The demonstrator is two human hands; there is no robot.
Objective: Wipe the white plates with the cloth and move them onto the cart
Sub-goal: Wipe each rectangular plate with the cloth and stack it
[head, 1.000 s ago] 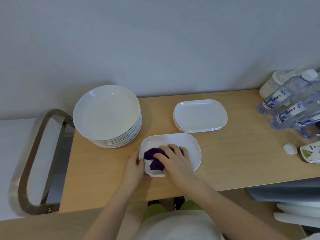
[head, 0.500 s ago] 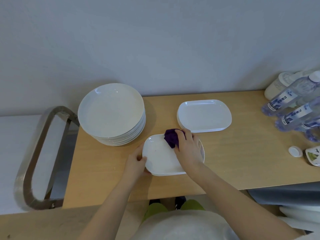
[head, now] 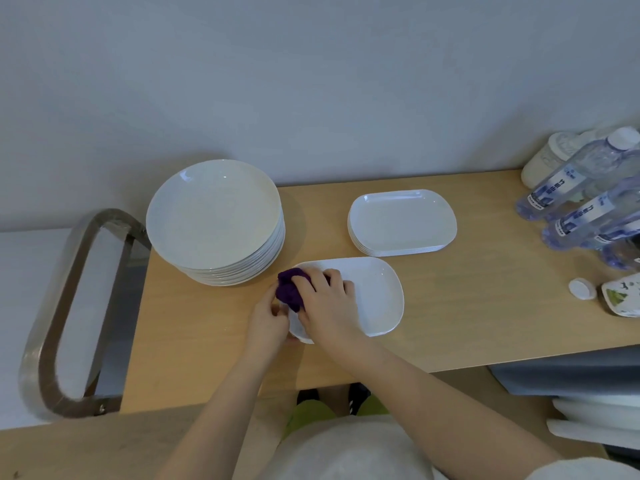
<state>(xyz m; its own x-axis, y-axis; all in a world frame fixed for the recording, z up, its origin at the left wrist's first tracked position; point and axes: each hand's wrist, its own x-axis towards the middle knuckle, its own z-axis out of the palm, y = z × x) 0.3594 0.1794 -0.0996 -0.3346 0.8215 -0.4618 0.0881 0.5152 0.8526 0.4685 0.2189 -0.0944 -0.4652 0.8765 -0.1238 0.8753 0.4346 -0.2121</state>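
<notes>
Near the table's front edge, right hand [head: 325, 303] fingers clutch purple cloth [head: 289, 294]; left hand [head: 268, 318] grips plate [head: 374, 296] rim.

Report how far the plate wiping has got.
Done: no plate shows on the cart, of which only the handle is in view. In hand: the right hand rubs the purple cloth on a rectangular plate that the left hand steadies. Left: the rectangular stack and the round stack.
</notes>
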